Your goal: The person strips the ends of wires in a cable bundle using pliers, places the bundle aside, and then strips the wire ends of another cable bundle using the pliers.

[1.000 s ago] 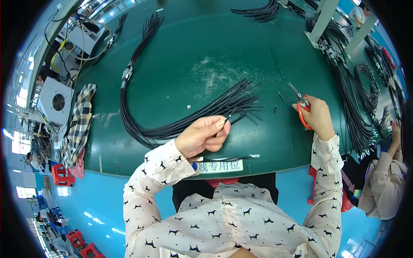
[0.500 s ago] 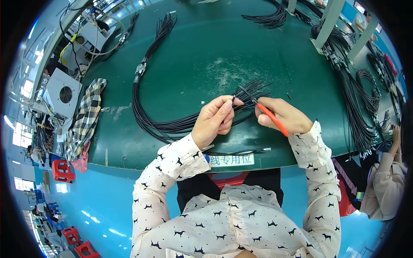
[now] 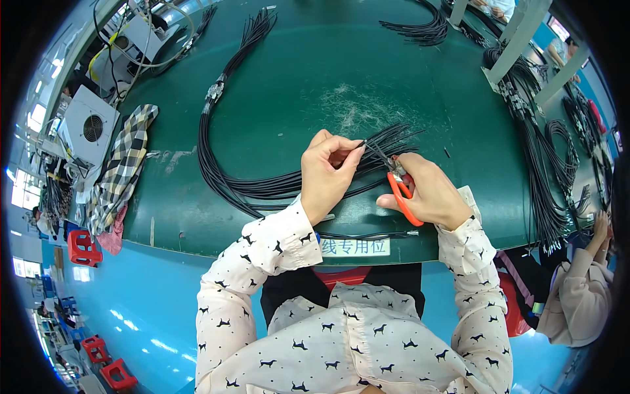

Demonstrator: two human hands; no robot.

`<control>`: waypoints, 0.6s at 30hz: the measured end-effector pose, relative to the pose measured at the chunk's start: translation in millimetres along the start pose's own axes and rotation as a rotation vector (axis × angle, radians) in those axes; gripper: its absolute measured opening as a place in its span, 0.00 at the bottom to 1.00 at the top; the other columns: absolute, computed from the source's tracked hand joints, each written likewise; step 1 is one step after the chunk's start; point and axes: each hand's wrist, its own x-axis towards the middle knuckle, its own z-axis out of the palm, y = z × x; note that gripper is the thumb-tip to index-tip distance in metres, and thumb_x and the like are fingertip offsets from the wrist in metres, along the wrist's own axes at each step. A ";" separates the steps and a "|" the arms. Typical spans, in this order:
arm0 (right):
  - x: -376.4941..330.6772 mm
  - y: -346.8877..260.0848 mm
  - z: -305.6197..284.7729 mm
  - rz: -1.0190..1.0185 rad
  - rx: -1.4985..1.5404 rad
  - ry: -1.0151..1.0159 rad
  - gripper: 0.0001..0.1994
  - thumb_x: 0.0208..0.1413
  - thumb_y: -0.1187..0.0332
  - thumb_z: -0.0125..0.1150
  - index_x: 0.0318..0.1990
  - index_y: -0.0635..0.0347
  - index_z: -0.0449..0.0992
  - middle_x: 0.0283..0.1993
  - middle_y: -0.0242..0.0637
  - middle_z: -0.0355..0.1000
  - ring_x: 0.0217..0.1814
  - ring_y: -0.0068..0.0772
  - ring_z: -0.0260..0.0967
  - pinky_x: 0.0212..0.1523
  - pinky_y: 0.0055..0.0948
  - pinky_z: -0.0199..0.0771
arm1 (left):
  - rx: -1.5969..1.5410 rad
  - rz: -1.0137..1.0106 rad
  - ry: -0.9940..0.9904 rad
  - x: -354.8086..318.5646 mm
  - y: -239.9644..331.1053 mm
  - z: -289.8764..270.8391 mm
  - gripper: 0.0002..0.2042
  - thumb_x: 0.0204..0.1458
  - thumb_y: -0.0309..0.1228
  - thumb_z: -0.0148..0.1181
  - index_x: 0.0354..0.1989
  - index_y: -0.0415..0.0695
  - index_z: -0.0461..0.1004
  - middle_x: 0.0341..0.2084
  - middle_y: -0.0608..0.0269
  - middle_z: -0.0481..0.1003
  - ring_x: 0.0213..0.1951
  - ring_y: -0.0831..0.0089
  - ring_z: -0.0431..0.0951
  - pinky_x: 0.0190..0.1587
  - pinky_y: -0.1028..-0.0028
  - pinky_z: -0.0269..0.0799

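The broad green surface takes up most of what I see from here, and a long bundle of black cables lies across it in a wide U, open to the right, its loose ends fanned out just behind the worker's hands. Another mass of dark cables lies along the right side, near a co-worker in a pale top. Over on the left stand a whitish box with a round grille and, just beside it, a black-and-white checked cloth. The right hand has its fingers wrapped round the orange-handled scissors, blades pointing up and left. Facing it, the left hand pinches a thin black cable end between thumb and fingers, right by the blade tips; I can't tell whether they touch. Where that cable runs behind the hand is hidden. Along the near edge is a white label strip, with a short black cable just above it. Smaller still are the pale fibres scattered past the fanned ends, and a tiny black offcut lying to their right.
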 end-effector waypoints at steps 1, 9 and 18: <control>0.0 1.5 3.6 0.008 -0.006 0.029 0.30 0.31 0.49 0.68 0.31 0.67 0.64 0.23 0.41 0.60 0.23 0.38 0.59 0.26 0.31 0.62 | 0.059 0.063 0.019 -0.5 0.1 0.6 0.02 0.43 0.19 0.58 0.26 0.36 0.73 0.24 0.68 0.63 0.19 0.85 0.65 0.20 0.86 0.61; -1.4 -2.4 12.8 0.021 -0.054 0.111 0.31 0.30 0.48 0.68 0.32 0.68 0.65 0.26 0.44 0.63 0.25 0.41 0.62 0.27 0.33 0.63 | 0.250 0.273 0.083 -3.8 1.0 4.8 0.03 0.39 0.17 0.59 0.23 0.36 0.71 0.20 0.65 0.62 0.17 0.82 0.64 0.17 0.82 0.59; -0.3 -4.5 16.5 0.010 -0.062 0.121 0.31 0.30 0.48 0.68 0.32 0.68 0.65 0.26 0.43 0.63 0.25 0.41 0.62 0.27 0.33 0.63 | 0.334 0.437 0.109 -1.4 -0.2 2.9 0.04 0.38 0.16 0.59 0.22 0.36 0.71 0.19 0.63 0.62 0.16 0.79 0.63 0.16 0.81 0.58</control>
